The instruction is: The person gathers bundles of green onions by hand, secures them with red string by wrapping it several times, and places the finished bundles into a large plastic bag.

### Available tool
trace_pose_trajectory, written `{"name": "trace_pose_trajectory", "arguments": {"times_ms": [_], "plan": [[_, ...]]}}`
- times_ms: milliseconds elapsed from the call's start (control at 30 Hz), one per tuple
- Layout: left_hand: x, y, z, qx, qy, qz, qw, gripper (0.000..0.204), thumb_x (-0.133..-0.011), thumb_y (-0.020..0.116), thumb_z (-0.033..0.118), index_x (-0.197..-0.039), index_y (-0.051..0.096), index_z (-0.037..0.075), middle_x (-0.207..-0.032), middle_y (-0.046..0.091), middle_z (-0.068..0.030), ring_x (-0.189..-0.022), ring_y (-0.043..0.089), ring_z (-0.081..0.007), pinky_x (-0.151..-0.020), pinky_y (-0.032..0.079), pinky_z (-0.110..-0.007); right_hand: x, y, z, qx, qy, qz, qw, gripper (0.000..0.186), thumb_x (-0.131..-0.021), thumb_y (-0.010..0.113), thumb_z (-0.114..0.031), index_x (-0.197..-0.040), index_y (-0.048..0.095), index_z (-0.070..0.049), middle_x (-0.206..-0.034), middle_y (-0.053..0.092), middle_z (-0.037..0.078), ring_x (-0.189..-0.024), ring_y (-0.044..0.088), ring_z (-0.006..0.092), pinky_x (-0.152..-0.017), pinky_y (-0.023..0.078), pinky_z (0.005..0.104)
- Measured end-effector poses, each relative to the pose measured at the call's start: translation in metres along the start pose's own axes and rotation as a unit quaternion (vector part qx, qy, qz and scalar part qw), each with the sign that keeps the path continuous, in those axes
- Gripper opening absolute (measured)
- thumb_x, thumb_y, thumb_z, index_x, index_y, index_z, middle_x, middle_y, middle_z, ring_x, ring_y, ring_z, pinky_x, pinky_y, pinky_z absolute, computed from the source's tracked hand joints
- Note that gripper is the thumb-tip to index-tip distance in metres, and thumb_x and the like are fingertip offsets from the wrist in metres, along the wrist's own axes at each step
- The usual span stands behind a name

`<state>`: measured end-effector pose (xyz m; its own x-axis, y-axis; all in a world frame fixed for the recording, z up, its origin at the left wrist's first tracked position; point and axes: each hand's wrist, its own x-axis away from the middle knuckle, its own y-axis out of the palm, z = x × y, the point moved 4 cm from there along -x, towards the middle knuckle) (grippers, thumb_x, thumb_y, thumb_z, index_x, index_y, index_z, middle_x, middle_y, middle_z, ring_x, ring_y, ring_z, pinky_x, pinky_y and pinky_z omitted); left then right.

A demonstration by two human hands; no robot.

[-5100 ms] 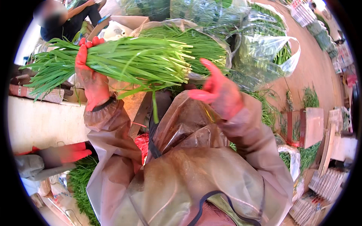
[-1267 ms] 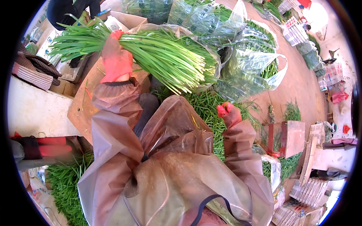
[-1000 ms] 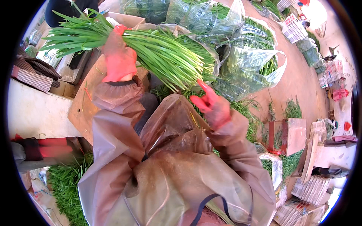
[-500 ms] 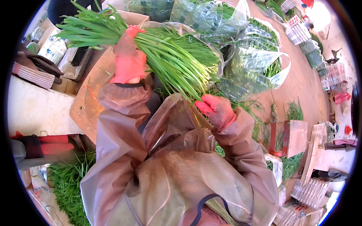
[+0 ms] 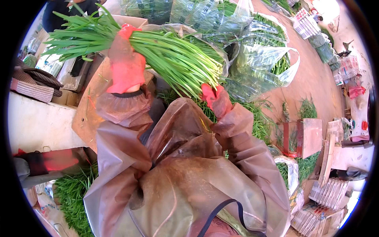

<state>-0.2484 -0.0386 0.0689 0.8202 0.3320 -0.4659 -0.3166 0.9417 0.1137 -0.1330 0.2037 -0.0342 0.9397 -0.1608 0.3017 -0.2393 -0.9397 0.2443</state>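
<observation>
A large bunch of garlic chives [image 5: 169, 59] lies across in front of me, green leaf tips to the left, pale stem ends to the right. My left hand [image 5: 125, 63], in a soiled red glove, is wrapped round the bunch toward its leafy half. At the lower edge of the pale ends, my right hand [image 5: 216, 99], also red-gloved, has its fingers closed against the stems. What exactly lies between those fingers is partly hidden. My brown waterproof sleeves and apron [image 5: 185, 173] fill the space below.
Clear plastic bags [image 5: 258, 67] packed with chives stand beyond my right hand. More loose greens [image 5: 75, 197] lie at the lower left. A wooden board [image 5: 89, 118] is left of my knees. A reddish box-like block [image 5: 310, 137] stands at right, and another person's dark clothing [image 5: 65, 17] shows at upper left.
Both hands and the bunch have shifted slightly left. My right hand has risen closer to the stem ends, its fingers now turned upward against them.
</observation>
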Motion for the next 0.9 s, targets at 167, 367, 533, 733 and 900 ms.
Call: {"name": "trace_pose_trajectory", "arguments": {"times_ms": [167,367,533,733,900], "plan": [[0.011,-0.004,0.033,0.055,-0.069,0.009,0.996,0.025,-0.073,0.052,0.001,-0.097,0.048,-0.005,-0.085,0.053,-0.014,-0.087,0.05,-0.0213,-0.077,0.04,-0.028,0.001,-0.062,0.018,0.268,0.058,-0.001,0.962,0.024,-0.082,0.047,-0.021,-0.095,0.053,-0.002,-0.064,0.055,0.006,-0.045,0.044,0.0089,-0.041,0.035,0.0214],[0.01,-0.007,0.008,0.175,-0.176,0.104,0.963,0.021,-0.074,0.051,0.002,-0.094,0.05,-0.003,-0.085,0.054,-0.0128,-0.084,0.051,-0.0198,-0.075,0.041,-0.029,0.032,-0.089,0.007,0.586,-0.169,0.011,0.792,0.02,-0.081,0.051,-0.017,-0.095,0.058,-0.004,-0.065,0.057,0.007,-0.057,0.051,0.0122,-0.053,0.041,0.0242],[0.024,0.014,0.025,0.231,-0.127,0.059,0.963,0.015,-0.077,0.051,0.007,-0.088,0.051,-0.003,-0.082,0.053,-0.0104,-0.078,0.05,-0.0187,-0.071,0.041,-0.029,0.011,0.001,-0.005,0.15,-0.141,-0.015,0.979,0.02,-0.08,0.05,-0.011,-0.097,0.058,-0.005,-0.066,0.056,0.007,-0.052,0.048,0.0123,-0.05,0.04,0.0255],[0.026,0.025,0.036,0.255,-0.255,0.057,0.931,0.019,-0.077,0.053,0.011,-0.088,0.051,-0.003,-0.082,0.053,-0.009,-0.076,0.05,-0.0176,-0.07,0.041,-0.029,-0.025,-0.001,-0.004,0.074,0.022,0.027,0.997,0.033,-0.082,0.046,-0.009,-0.114,0.044,-0.004,-0.07,0.057,0.006,-0.046,0.043,0.0111,-0.044,0.034,0.0233],[0.034,0.02,0.042,0.251,-0.256,0.017,0.933,0.023,-0.077,0.054,0.012,-0.094,0.05,-0.003,-0.085,0.053,-0.0102,-0.079,0.051,-0.0187,-0.072,0.042,-0.029,-0.013,0.013,-0.022,0.099,0.028,-0.097,0.99,0.058,-0.076,0.059,-0.019,-0.124,0.031,-0.004,-0.068,0.055,0.011,-0.048,0.048,0.0113,-0.043,0.038,0.0228]]}}
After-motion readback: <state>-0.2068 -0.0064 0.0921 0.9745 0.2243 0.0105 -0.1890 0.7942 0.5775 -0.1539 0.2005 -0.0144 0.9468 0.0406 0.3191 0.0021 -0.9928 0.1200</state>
